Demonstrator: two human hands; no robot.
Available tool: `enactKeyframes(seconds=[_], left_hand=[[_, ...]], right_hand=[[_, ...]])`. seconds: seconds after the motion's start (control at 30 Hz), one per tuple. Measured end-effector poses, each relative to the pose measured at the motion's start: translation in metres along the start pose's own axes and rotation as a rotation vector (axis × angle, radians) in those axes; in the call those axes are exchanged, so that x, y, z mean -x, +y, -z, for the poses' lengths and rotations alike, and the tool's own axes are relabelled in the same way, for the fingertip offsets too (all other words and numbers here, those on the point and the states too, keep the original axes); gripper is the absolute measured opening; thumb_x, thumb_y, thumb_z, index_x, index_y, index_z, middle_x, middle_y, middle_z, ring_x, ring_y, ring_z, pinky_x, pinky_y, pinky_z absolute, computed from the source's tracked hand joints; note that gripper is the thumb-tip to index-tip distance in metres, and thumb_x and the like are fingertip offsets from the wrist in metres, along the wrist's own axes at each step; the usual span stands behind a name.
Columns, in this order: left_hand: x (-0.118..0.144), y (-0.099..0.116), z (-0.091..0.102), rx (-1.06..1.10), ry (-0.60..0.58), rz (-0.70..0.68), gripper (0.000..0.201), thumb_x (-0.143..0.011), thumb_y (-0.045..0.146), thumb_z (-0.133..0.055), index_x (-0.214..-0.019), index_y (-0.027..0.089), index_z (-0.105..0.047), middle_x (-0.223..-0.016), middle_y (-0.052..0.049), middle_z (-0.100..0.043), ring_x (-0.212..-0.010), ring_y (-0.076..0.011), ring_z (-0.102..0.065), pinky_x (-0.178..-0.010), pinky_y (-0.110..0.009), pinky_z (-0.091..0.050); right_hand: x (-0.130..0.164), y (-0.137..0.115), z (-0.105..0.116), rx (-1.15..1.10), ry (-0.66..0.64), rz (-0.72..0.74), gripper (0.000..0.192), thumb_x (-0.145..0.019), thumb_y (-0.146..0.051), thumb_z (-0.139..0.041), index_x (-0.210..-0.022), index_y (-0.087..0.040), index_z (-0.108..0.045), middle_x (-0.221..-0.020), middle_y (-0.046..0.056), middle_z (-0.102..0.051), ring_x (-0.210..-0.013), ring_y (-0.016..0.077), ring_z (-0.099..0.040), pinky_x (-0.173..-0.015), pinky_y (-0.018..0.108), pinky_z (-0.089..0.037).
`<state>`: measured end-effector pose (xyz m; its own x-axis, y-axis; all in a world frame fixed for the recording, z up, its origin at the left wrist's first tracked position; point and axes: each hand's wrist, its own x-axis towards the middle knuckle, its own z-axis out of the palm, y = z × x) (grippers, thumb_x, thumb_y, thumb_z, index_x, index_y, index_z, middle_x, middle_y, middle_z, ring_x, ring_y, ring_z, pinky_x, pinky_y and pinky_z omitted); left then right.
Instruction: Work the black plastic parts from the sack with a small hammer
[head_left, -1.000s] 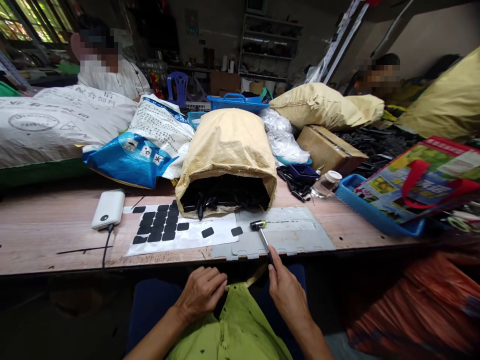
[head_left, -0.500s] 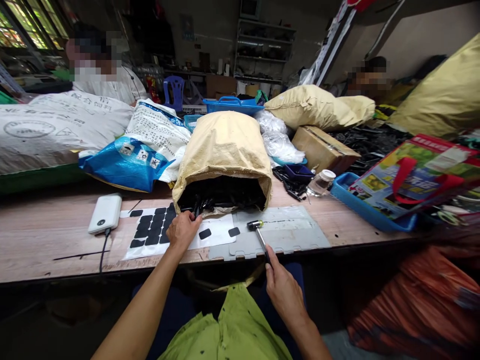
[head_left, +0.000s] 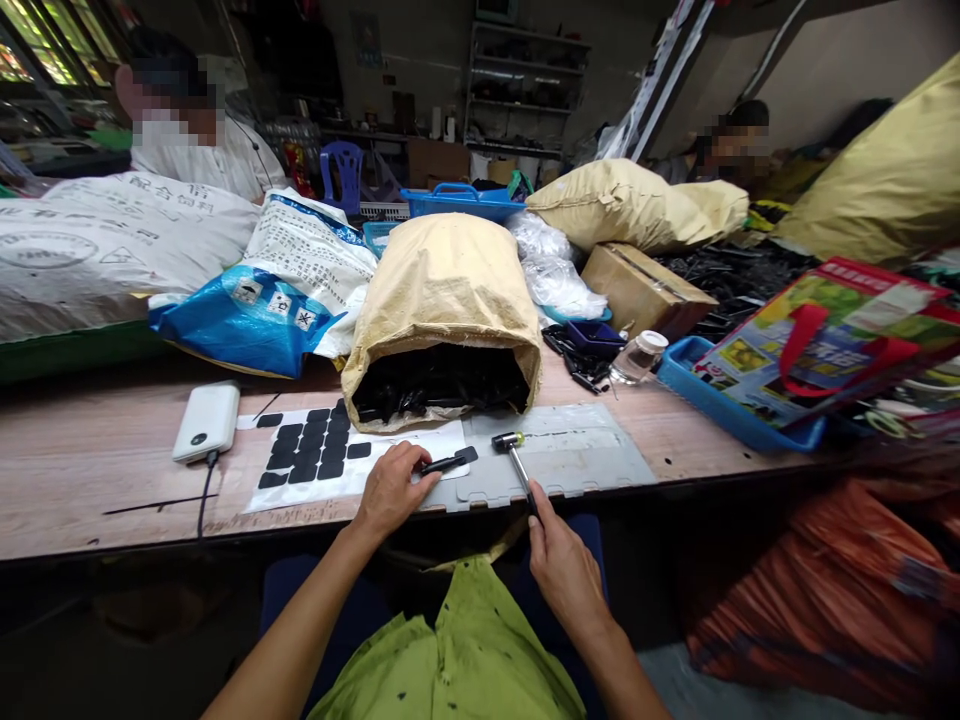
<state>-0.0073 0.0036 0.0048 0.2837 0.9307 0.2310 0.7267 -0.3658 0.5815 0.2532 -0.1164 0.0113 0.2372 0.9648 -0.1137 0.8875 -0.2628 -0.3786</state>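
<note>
Black part [head_left: 442,465] lies just below the centre of the frame, slim and near level, its left end pinched between the thumb and fingers of the left hand [head_left: 394,490] and its right end pointing at a dark patch [head_left: 466,454]; whether part and patch touch, I cannot tell. Lower right of centre, the right hand [head_left: 564,560] is closed round the dark handle of a hammer [head_left: 517,465], whose head, black with a yellow-green face, is over the grey mat [head_left: 585,455]; whether it touches the mat is unclear. Left of the mat is a white sheet [head_left: 439,438], with rows of dark patches [head_left: 304,445] on its left part. Mid-frame, above the sheet, a tan sack [head_left: 446,280] lies with its mouth toward the bottom of the frame, black pieces [head_left: 420,385] inside. At centre left a white box [head_left: 206,422] with a cable [head_left: 204,500] rests on the table [head_left: 112,455]. Right of the sack are a jar [head_left: 640,357] and a blue tray [head_left: 739,412] with a bright bag [head_left: 832,340] in it. Two people sit at upper left and upper right.
</note>
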Motion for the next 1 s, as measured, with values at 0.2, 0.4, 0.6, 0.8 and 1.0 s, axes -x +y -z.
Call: enactKeyframes(seconds=[0.2,0.4,0.6,0.8,1.0], left_hand=[[-0.016,-0.007,-0.01,0.061,-0.017,-0.014,0.016,-0.084,0.036,-0.074,-0.093,0.023,-0.07,-0.09,-0.002,-0.068,-0.091,-0.0219,-0.061,-0.08,-0.033,-0.043],[-0.016,-0.011,-0.011,0.097,-0.028,0.014,0.015,-0.081,0.034,-0.078,-0.091,0.024,-0.073,-0.09,-0.001,-0.069,-0.09,-0.0214,-0.06,-0.084,-0.034,-0.043],[-0.018,-0.009,-0.01,0.098,-0.053,0.055,0.016,-0.079,0.034,-0.078,-0.093,0.026,-0.076,-0.091,-0.001,-0.069,-0.094,-0.0221,-0.059,-0.086,-0.035,-0.042],[-0.017,-0.009,-0.009,0.113,-0.057,0.05,0.016,-0.08,0.032,-0.078,-0.095,0.027,-0.077,-0.09,-0.001,-0.069,-0.095,-0.0221,-0.059,-0.087,-0.034,-0.042],[-0.017,-0.008,-0.008,0.087,-0.059,0.054,0.008,-0.081,0.03,-0.075,-0.087,0.025,-0.076,-0.084,-0.001,-0.065,-0.09,-0.0208,-0.057,-0.081,-0.033,-0.04]], right_hand=[[-0.002,-0.002,0.0,0.045,0.063,0.041,0.053,-0.103,-0.024,-0.04,-0.157,-0.028,-0.042,-0.109,0.009,-0.066,-0.086,0.0214,-0.071,-0.066,0.027,-0.05],[-0.006,0.004,-0.009,-0.203,0.171,0.092,0.052,-0.102,-0.024,-0.035,-0.152,-0.019,-0.049,-0.126,0.014,-0.066,-0.112,0.0254,-0.068,-0.09,0.035,-0.057],[0.005,-0.021,0.0,-0.551,0.114,0.276,0.05,-0.1,-0.04,-0.051,-0.143,-0.016,-0.06,-0.141,0.012,-0.064,-0.133,0.025,-0.059,-0.115,0.039,-0.047],[0.014,-0.053,0.004,-0.626,-0.053,0.326,0.049,-0.102,-0.033,-0.046,-0.149,-0.02,-0.055,-0.143,0.008,-0.062,-0.132,0.0239,-0.06,-0.113,0.04,-0.049],[0.012,-0.055,-0.011,-0.578,-0.061,0.456,0.049,-0.104,-0.028,-0.043,-0.152,-0.02,-0.05,-0.148,0.008,-0.059,-0.136,0.0209,-0.056,-0.117,0.038,-0.045]])
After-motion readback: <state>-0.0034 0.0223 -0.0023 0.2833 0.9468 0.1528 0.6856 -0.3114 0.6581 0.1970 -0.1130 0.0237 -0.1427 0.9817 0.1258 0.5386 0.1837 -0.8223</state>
